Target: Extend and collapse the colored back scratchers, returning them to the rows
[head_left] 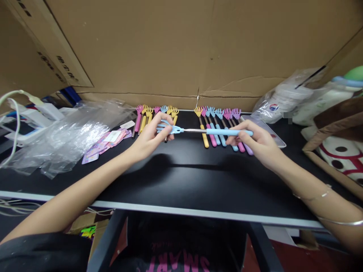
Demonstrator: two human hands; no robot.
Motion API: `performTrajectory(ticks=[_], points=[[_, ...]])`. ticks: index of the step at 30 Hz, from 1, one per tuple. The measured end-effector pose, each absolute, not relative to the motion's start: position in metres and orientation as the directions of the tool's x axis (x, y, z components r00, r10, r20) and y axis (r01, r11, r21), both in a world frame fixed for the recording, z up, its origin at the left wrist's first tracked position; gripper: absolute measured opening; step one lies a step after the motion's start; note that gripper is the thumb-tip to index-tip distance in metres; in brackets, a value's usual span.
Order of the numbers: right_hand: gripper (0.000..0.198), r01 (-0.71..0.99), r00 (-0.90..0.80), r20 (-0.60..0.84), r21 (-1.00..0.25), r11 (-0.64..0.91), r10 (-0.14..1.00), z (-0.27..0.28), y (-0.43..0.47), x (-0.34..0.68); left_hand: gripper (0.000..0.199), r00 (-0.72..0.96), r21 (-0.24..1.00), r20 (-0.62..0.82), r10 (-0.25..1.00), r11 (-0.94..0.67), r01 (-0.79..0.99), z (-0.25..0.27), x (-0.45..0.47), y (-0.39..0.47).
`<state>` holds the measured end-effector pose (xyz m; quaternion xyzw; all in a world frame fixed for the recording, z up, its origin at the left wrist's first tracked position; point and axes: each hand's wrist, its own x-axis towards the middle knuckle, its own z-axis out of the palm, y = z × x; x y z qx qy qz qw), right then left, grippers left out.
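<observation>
A light-blue back scratcher [227, 132] with a metal rod is held level above the black table [195, 189], its shadow falling below. My left hand [155, 134] is closed around its claw-shaped head. At the other end, my right hand [256, 141] grips the blue handle between thumb and fingers. Behind my right hand lies a row of back scratchers [214, 139] in yellow, pink, blue and purple, claws toward the back. Another group of back scratchers [138, 122], in pink, yellow and blue, lies behind my left hand, which partly covers it.
Clear plastic bags [65, 139] and a pile of pink printed cards [104, 145] lie at left. A white device with cables [36, 117] stands beyond them. At right are a bagged cup [289, 98] and a brown bag [334, 132]. A cardboard wall [176, 49] closes the back.
</observation>
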<state>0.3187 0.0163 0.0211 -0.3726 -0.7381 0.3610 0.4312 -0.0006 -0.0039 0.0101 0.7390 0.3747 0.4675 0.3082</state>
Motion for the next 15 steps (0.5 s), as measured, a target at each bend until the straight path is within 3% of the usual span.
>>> performTrajectory(ticks=[4,9,13,15], points=[[0.032,0.215,-0.359,0.392,-0.849,0.483,0.847,0.022,0.014,0.314,0.016,0.282,0.797,0.468,0.838,-0.538,0.276,0.01,0.006,-0.007],[0.033,0.192,-0.327,0.425,-0.845,0.5,0.844,0.026,0.018,0.32,0.023,0.188,0.801,0.52,0.833,-0.553,0.232,0.012,-0.001,0.002],[0.038,0.063,0.007,0.629,-0.776,0.627,0.777,0.033,0.031,0.333,0.029,-0.13,0.792,0.61,0.782,-0.598,0.122,0.019,-0.017,0.016],[0.042,0.013,0.131,0.655,-0.751,0.66,0.744,0.037,0.037,0.337,0.028,-0.235,0.788,0.609,0.758,-0.612,0.069,0.021,-0.023,0.021]])
